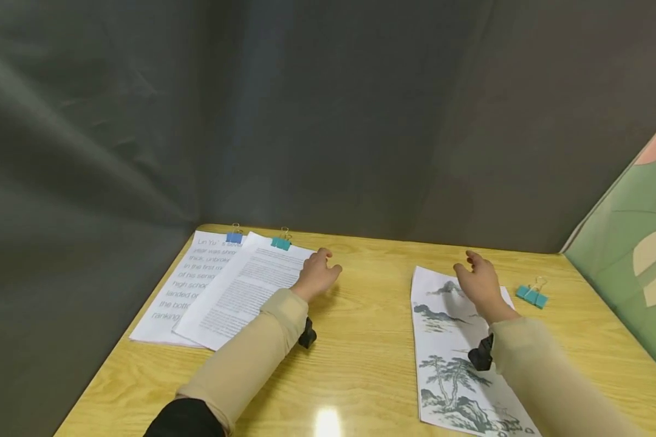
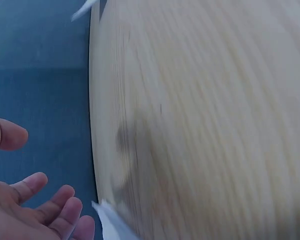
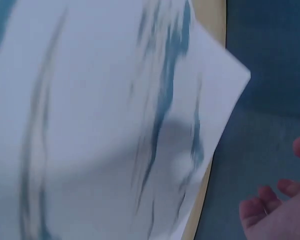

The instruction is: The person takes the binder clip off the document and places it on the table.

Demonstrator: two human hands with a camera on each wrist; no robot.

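Observation:
My left hand (image 1: 316,276) hovers at the right edge of a printed text stack (image 1: 246,285), its fingers loosely bent and holding nothing. In the left wrist view the fingers (image 2: 65,210) are spread apart, with no object between them. Over the upper right part of the ink-landscape sheets (image 1: 443,340) is my right hand (image 1: 480,284), also holding nothing, fingers relaxed. The right wrist view shows the landscape paper (image 3: 100,125) beside those fingers (image 3: 275,205). A teal binder clip (image 1: 532,296) lies loose to the right of the right hand.
Another teal binder clip (image 1: 281,243) grips the top of the text stack. Beneath it, larger-print sheets (image 1: 169,303) carry a blue binder clip (image 1: 234,237). The wooden table (image 1: 372,340) meets a dark curtain (image 1: 333,121) at the back; a patterned panel (image 1: 628,255) stands at right.

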